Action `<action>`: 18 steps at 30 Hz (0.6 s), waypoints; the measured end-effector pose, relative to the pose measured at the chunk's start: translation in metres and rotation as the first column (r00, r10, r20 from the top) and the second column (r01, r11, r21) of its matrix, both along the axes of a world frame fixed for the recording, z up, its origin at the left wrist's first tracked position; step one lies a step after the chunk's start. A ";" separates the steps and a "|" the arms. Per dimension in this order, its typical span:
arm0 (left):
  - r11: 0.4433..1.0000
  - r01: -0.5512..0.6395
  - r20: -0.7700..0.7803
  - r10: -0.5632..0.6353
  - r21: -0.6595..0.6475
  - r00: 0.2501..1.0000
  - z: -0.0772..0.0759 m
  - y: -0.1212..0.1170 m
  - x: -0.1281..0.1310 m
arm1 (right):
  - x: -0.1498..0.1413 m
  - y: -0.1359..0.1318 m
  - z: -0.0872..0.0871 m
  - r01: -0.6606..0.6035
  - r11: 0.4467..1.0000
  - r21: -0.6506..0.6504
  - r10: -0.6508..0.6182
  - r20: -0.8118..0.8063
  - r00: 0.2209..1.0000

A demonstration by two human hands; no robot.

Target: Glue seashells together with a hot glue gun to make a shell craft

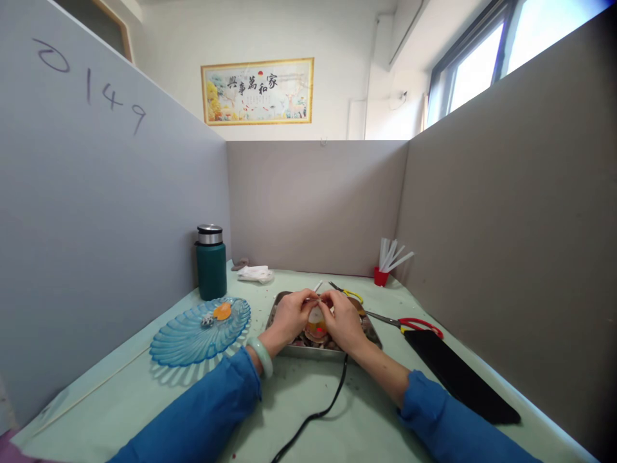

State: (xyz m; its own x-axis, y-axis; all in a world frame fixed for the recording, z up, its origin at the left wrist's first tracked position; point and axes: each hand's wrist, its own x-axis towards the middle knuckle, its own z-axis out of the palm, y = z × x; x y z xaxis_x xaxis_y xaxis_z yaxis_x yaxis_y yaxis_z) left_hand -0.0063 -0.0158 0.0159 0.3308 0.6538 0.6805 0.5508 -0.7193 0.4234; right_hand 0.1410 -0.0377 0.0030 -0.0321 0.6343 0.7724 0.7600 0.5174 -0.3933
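Observation:
Both my hands meet over a metal tray (277,307) in the middle of the table. My left hand (289,317) and my right hand (343,319) have their fingers curled round a small pale shell-like object with an orange-red part (317,323), held between them just above the tray. The tray holds several dark shells or scraps under my hands. A pale green bangle (261,355) sits on my left wrist. Blue sleeves cover both forearms.
A blue shell-shaped glass plate (193,337) with an orange bit lies left. Behind it stands a green flask (211,262). Red-handled scissors (409,323), yellow-handled scissors (349,294), a black flat case (457,375), a red cup of white sticks (383,270) and a black cable (318,408) are nearby. Grey partitions wall three sides.

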 end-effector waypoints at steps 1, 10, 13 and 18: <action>1.000 -0.004 -0.008 0.004 0.011 1.000 0.000 0.000 0.000 | 0.000 0.000 0.000 -0.005 1.000 0.001 0.005 -0.005 1.000; 0.989 -0.029 -0.050 0.036 0.143 0.998 -0.003 -0.002 0.001 | 0.000 0.000 0.001 -0.034 0.999 0.006 0.034 0.009 0.999; 0.990 -0.034 -0.058 0.043 0.140 0.997 -0.003 -0.003 0.001 | 0.000 0.000 0.000 -0.030 1.000 0.002 0.030 0.013 0.999; 0.991 -0.049 -0.053 0.056 0.127 0.997 -0.002 -0.003 0.001 | 0.000 -0.003 0.002 -0.021 1.000 0.009 0.021 0.014 1.000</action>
State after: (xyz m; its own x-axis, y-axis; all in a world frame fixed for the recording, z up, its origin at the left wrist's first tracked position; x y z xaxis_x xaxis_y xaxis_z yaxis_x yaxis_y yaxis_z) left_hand -0.0057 -0.0193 0.0136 0.3389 0.5815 0.7396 0.6094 -0.7346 0.2983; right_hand 0.1408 -0.0404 0.0049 -0.0557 0.6263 0.7776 0.7544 0.5365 -0.3782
